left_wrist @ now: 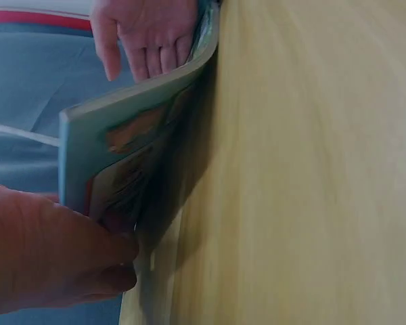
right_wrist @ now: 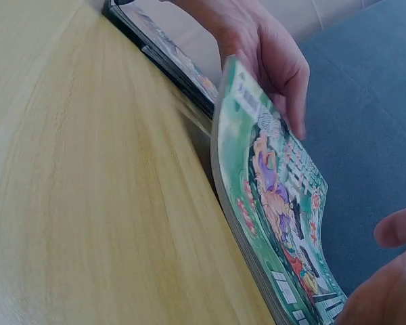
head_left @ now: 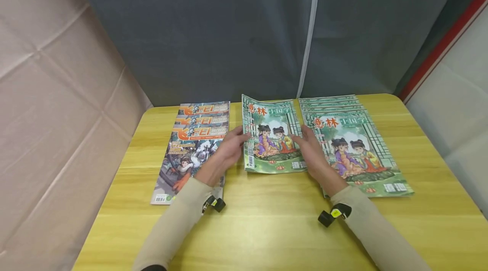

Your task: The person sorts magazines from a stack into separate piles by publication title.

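Observation:
Between the two hands is a green magazine (head_left: 272, 135) with two cartoon children on its cover. My left hand (head_left: 231, 146) pinches its left edge, the thumb lying over the cover and the fingers beneath. That side is raised off the wood, and the magazine curves down towards the table at its right side, as the left wrist view shows. My right hand (head_left: 310, 152) is at the right edge; its palm faces the magazine and its fingers look extended in the left wrist view. The right wrist view has its thumb (right_wrist: 396, 227) standing away from the cover.
Several matching green magazines (head_left: 362, 156) lie overlapped at the right, partly behind the right hand. Overlapped orange-titled magazines (head_left: 190, 152) lie at the left, under the left forearm. The yellow wooden table (head_left: 267, 220) meets a grey curtain (head_left: 213, 34) at the back.

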A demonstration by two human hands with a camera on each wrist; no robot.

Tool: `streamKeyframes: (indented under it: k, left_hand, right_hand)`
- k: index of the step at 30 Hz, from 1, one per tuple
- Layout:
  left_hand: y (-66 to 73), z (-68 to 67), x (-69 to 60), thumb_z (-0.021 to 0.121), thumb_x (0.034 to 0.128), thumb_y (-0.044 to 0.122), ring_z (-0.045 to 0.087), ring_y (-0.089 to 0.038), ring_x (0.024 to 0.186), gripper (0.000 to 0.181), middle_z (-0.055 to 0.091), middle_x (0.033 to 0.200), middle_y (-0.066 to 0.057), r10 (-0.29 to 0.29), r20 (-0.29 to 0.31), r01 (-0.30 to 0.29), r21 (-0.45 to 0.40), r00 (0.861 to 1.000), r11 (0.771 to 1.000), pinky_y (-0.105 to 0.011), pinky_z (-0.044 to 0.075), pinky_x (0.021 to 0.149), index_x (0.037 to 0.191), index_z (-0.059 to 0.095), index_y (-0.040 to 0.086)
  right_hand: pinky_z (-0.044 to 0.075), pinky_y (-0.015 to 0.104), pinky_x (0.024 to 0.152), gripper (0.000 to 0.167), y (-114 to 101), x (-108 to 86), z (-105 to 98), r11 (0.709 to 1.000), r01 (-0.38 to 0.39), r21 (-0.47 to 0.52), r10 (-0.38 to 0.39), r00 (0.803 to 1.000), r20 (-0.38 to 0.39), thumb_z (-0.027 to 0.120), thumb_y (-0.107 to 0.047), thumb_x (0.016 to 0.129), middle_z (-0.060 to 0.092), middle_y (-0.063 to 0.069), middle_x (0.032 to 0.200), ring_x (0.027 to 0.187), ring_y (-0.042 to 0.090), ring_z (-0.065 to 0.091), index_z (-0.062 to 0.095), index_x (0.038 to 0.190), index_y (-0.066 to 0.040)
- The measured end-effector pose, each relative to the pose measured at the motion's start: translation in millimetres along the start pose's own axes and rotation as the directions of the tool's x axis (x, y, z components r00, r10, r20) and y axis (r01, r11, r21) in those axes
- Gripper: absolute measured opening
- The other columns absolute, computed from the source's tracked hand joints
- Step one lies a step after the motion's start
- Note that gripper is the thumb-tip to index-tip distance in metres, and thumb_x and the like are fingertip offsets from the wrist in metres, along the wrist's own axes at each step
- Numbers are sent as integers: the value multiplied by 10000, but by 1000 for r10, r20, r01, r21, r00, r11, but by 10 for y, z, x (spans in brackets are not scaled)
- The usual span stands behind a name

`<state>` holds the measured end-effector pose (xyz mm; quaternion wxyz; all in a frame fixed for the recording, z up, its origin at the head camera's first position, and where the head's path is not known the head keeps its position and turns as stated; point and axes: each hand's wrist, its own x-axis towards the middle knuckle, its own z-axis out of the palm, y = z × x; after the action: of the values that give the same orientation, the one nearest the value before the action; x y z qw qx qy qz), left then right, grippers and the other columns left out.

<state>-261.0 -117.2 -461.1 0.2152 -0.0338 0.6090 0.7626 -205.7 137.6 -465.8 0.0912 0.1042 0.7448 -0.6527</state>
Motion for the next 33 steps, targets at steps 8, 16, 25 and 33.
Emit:
streamKeyframes:
  k: [8, 16, 25, 33]
  left_hand:
    - [-53, 48, -68, 479, 1079, 56, 256, -403, 1599, 562, 299, 1700, -182, 49, -85, -38, 126, 995, 991, -608, 174, 1339, 1621, 357, 140]
    - [-29, 105, -160, 512, 1069, 70, 213, -377, 1622, 637, 160, 1764, -161, 178, -92, -165, 139, 980, 977, -590, 146, 1350, 1661, 287, 137]
    - [-21, 108, -188, 505, 1063, 26, 446, -359, 1481, 558, 494, 1565, -215, 292, -23, -290, 64, 956, 955, -525, 240, 1333, 1605, 392, 96]
    - [14, 66, -228, 521, 1039, -4, 397, -350, 1540, 652, 390, 1675, -191, 272, -99, -273, 6, 957, 962, -490, 235, 1344, 1648, 292, 43]
  right_hand:
    - [102, 522, 1371, 895, 33, 9, 70, 998, 26, -66, -29, 999, -42, 617, -286, 1063, 35, 95, 1804, 1675, 322, 59, 23, 1715, -139]
    - [120, 591, 1354, 1058, 47, 3, 164, 987, 31, -156, -47, 994, -100, 719, -461, 992, 47, 121, 1802, 1660, 387, 88, 6, 1717, -172]
    - [201, 477, 1363, 965, 35, 26, 190, 999, 31, 44, -22, 982, -187, 728, -356, 1006, 112, 74, 1799, 1668, 299, 122, 96, 1713, -179]
    - [248, 475, 1351, 764, -140, -78, 15, 986, 32, 163, -4, 985, -171, 635, -307, 1068, 153, 96, 1789, 1661, 272, 159, 223, 1698, -176]
